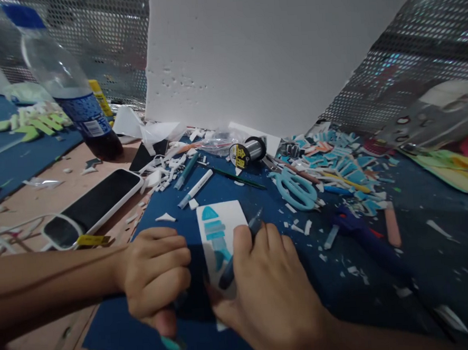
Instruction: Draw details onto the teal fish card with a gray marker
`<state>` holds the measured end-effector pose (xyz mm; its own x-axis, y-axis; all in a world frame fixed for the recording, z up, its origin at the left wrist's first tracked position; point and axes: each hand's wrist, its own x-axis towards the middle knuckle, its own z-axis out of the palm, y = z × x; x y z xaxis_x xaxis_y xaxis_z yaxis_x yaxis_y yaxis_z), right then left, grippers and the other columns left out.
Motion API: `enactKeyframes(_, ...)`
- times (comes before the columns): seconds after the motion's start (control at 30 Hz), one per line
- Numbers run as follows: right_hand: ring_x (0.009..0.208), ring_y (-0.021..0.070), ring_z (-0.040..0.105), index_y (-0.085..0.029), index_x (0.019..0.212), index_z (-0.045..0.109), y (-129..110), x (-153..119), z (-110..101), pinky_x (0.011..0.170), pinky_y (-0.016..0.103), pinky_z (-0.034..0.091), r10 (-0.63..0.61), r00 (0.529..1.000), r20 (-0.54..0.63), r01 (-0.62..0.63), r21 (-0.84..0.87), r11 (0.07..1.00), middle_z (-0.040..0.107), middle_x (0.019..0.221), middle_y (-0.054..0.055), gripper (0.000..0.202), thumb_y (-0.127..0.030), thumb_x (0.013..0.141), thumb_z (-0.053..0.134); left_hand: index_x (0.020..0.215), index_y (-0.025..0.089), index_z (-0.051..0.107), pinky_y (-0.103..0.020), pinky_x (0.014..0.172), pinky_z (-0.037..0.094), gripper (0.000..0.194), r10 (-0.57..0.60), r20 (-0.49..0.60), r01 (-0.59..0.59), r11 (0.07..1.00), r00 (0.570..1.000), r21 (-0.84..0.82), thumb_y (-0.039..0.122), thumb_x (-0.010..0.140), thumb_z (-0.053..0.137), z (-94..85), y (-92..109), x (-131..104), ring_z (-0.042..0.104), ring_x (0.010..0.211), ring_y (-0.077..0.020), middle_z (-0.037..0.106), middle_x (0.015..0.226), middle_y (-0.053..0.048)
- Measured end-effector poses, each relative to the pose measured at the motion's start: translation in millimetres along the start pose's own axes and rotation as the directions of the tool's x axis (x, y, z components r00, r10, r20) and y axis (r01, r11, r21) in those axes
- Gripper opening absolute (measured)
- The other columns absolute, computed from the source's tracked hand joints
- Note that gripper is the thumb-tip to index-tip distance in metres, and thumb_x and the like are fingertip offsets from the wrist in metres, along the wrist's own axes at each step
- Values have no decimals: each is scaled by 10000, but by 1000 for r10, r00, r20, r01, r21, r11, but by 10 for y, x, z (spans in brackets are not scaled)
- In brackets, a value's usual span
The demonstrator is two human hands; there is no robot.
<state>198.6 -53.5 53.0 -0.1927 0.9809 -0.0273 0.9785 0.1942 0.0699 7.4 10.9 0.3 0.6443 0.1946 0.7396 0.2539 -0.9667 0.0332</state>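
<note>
My right hand (270, 283) is closed around a dark grey-blue marker (227, 273), which slants across a white card (230, 212). Bright blue shapes (214, 229) are on the card, partly covered by the hand and marker. Left of the card, my left hand (156, 275) is curled into a fist. A small teal piece (173, 344) shows at its thumb tip; its kind is unclear, and the inside of the fist is hidden. Beyond the card lie a white marker (196, 189) and a teal marker (186, 171).
Light-blue scissors (294, 188), a wire spool (248, 152) and a purple glue gun (367, 241) lie around the dark blue mat (120, 330). Scraps pile at right (348, 163). A phone (97, 207) and cola bottle (90, 118) are at left. A white board (250, 52) stands behind.
</note>
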Motion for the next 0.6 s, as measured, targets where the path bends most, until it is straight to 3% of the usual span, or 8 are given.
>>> enactKeyframes(0.1,1005,429,617,-142,1051,624,140,47,-110,857,557,531,-15,991,137,8,49,999,681,1012,241,467,-353,673,800,856,257,422,-318,455,407,392,100,-75,-109,986,992,-126,396,1126,175,-12,-14,39,498,442,-169,433,557,43)
enactKeyframes(0.2,1146,433,549,-145,1101,602,403,101,-209,925,533,517,-73,967,245,50,101,994,641,1098,215,543,-223,602,804,956,236,436,-337,542,483,273,13,-53,-22,985,998,-172,363,1106,247,5,-54,47,554,567,-201,508,650,2)
enactKeyframes(0.3,1140,357,543,-171,1144,576,692,165,-269,912,436,523,-158,932,326,82,235,969,611,1110,141,593,-136,596,800,1029,216,451,-396,685,547,236,-82,-23,76,978,996,-193,442,1066,394,68,-97,34,612,755,-243,614,823,-76)
enactKeyframes(0.37,1180,339,537,-206,1175,572,847,204,-286,931,413,517,-190,934,304,93,307,947,596,1155,114,599,-146,638,830,1065,206,450,-439,768,561,275,-127,13,128,973,992,-193,467,1013,518,108,-119,30,635,887,-272,650,989,-139)
enactKeyframes(0.47,1189,364,581,-257,1185,583,988,256,-317,927,436,536,-199,953,227,101,381,919,625,1198,88,688,-193,594,931,1099,205,419,-493,860,566,356,-172,80,184,966,982,-183,461,961,624,126,-127,33,634,1066,-316,625,1180,-207)
enactKeyframes(0.53,1071,341,666,-270,1128,587,1035,288,-352,849,414,564,-177,980,96,109,486,867,676,1177,64,644,-202,593,939,1102,217,399,-502,923,564,362,-168,122,189,963,978,-190,449,963,640,115,-117,34,630,1148,-316,621,1237,-207)
enactKeyframes(0.6,915,302,722,-260,934,562,1056,316,-384,753,388,570,-126,986,-107,165,633,756,731,1015,42,432,-291,678,908,1107,231,392,-480,962,566,391,-163,175,197,960,971,-199,463,956,668,107,-104,31,625,1232,-311,627,1299,-200)
